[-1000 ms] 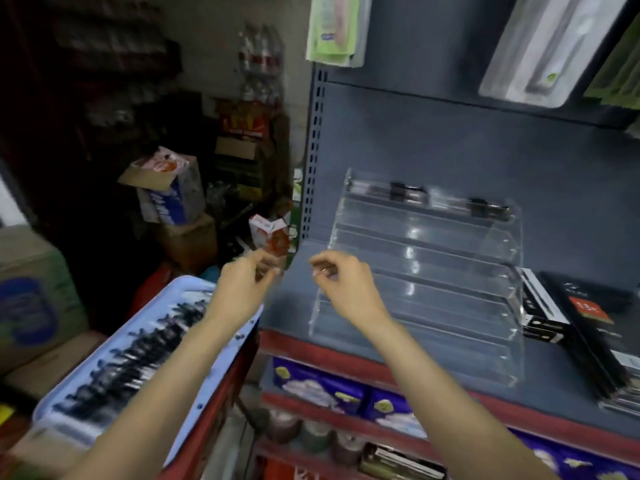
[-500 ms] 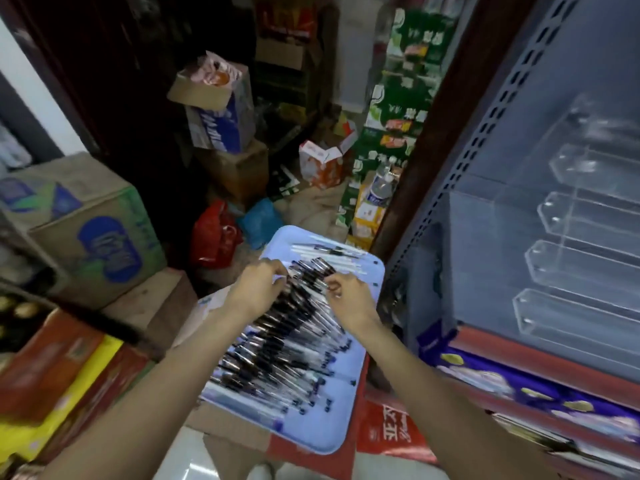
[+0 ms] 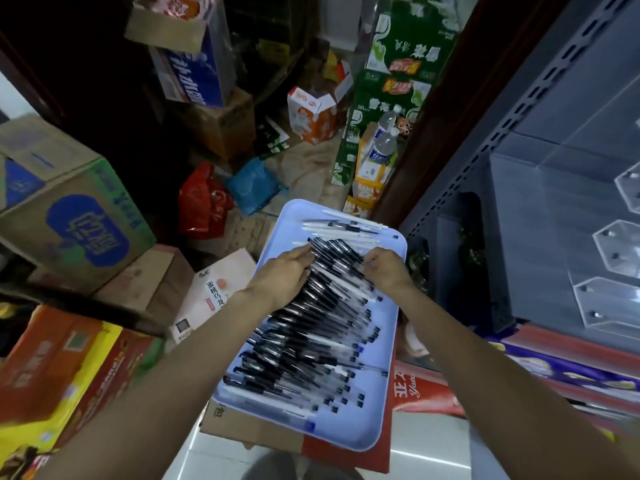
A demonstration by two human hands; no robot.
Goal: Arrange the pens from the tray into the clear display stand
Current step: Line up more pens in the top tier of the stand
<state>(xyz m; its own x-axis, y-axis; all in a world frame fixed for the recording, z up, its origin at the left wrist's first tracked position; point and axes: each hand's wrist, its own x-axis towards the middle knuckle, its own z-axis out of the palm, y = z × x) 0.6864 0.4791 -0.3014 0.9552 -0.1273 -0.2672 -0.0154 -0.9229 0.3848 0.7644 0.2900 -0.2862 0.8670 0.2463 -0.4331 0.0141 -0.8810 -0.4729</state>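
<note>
A light blue tray (image 3: pixel 375 424) rests on cartons below me and holds a long pile of clear pens with black caps (image 3: pixel 311 344). Some white pens (image 3: pixel 346 227) lie at its far end. My left hand (image 3: pixel 282 273) pinches the left ends of a bunch of pens at the far part of the pile. From the other side, my right hand (image 3: pixel 389 270) curls its fingers round the same bunch. The clear display stand (image 3: pixel 614 252) sits on the grey shelf at the right edge, only partly in view.
Cardboard cartons (image 3: pixel 69 209) and drink cases crowd the floor to the left and behind the tray. A red bag (image 3: pixel 202 202) and a blue bag (image 3: pixel 254 183) lie on the floor. The grey shelf upright (image 3: pixel 491 147) stands right of the tray.
My view swung from the shelf and stand down to the tray. Both hands came off the shelf area onto the pen pile and closed on a bunch at its far end.
</note>
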